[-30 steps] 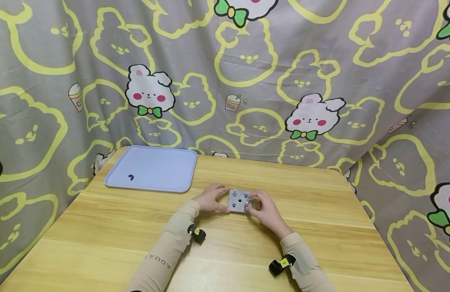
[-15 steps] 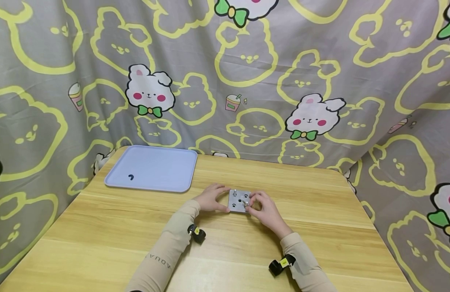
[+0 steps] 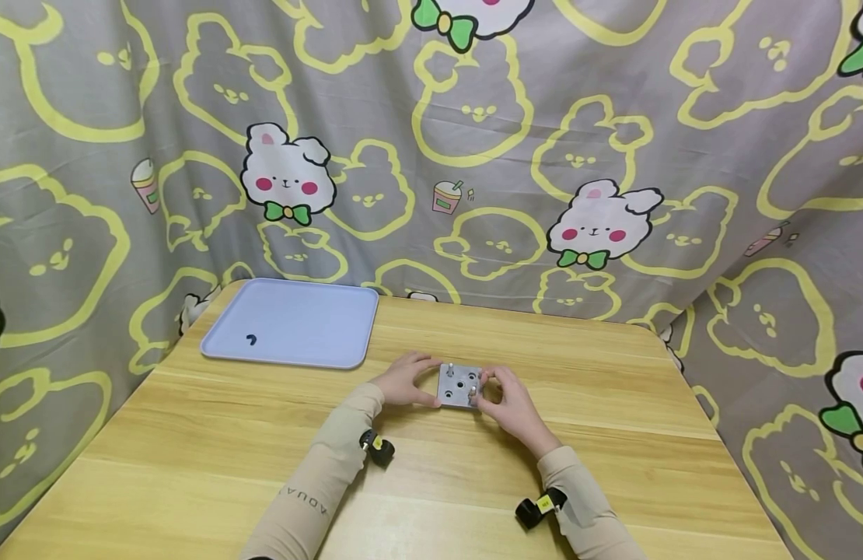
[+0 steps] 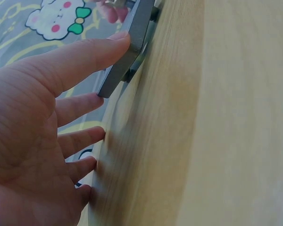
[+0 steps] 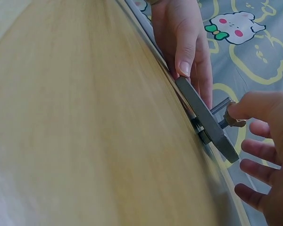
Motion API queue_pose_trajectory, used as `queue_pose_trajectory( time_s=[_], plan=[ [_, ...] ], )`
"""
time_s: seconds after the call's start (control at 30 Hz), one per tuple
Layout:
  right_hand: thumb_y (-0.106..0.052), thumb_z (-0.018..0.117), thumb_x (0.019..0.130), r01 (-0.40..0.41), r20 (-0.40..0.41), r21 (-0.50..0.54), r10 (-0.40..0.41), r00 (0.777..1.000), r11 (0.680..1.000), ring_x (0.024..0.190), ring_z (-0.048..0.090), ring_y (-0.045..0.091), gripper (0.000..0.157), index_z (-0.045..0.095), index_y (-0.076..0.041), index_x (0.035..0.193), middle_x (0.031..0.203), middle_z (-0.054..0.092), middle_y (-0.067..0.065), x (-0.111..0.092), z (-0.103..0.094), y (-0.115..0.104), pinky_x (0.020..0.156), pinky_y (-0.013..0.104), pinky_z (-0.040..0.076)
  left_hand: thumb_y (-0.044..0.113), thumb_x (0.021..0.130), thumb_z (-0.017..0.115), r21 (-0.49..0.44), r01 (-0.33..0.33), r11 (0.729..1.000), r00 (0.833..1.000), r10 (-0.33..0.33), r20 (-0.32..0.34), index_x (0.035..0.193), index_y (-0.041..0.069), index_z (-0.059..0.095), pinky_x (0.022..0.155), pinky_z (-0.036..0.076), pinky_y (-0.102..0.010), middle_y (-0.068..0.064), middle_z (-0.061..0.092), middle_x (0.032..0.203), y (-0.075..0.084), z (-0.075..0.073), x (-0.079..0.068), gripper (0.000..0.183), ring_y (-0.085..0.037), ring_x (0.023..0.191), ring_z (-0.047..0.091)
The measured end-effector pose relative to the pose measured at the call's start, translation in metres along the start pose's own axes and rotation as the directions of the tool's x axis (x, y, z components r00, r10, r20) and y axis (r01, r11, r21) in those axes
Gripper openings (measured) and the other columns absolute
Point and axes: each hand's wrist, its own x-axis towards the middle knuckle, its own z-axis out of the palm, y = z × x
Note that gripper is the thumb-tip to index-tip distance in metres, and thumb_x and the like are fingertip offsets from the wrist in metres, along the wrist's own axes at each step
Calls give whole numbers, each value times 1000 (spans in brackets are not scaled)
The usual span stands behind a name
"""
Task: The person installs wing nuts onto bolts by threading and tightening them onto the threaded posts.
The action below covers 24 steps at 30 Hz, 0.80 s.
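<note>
A square grey metal plate point(image 3: 456, 398) with several holes lies flat on the table, raised on small dark feet in both wrist views. Two threaded bolts stand up from it. My left hand point(image 3: 402, 383) spans the plate's left side, thumb at the near corner and index finger at the far one, steadying it. At the right side, my right hand point(image 3: 513, 403) has its thumb and index finger on a wing nut point(image 5: 237, 122) on the near-right bolt. Its other fingers are spread apart. The far-left bolt point(image 3: 450, 371) shows bare thread.
A pale blue tray point(image 3: 298, 319) sits at the table's back left with a small dark curved piece point(image 3: 251, 340) in it. Behind the wooden table point(image 3: 431, 498) hangs a patterned grey curtain point(image 3: 403, 257).
My right thumb and index finger have shifted around the wing nut, closing in and then parting slightly, and the nut's angle has changed. My left hand and the plate stay put.
</note>
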Motion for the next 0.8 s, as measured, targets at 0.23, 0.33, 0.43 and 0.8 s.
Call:
queue_pose_trajectory(
  time_s=[0.23,0.33,0.43,0.8],
  plan=[
    [-14,81,76,-7,1,-15,7,1000,1000,116,57,30,28,64,-11,98,116,64,9,0,1,1,100,52,47,43,78,78,-9,5,1000,1000,-4,12,148,17,41,121,15,-58,-18,31,157,0,0,0,83,-43,148,19],
    [-15,80,77,-8,7,-10,8,1000,1000,115,57,30,22,61,-15,87,116,64,9,0,1,1,103,52,44,42,77,78,-5,0,1000,1000,0,6,148,16,42,120,16,-59,-19,32,156,0,0,0,83,-44,147,20],
    [-15,77,80,-5,6,3,5,1000,1000,115,57,32,18,59,-16,80,115,64,11,0,0,0,105,54,41,41,78,78,-2,-1,1000,1000,1,5,148,15,42,120,16,-59,-19,32,156,0,0,0,83,-44,147,20],
    [-3,70,74,37,-3,-9,-37,999,999,114,58,33,17,60,-12,84,113,65,11,-1,-2,-1,103,53,43,41,77,78,-3,-10,1000,1000,10,3,148,16,41,121,15,-57,-19,32,157,-1,0,1,84,-44,147,20]
  ],
)
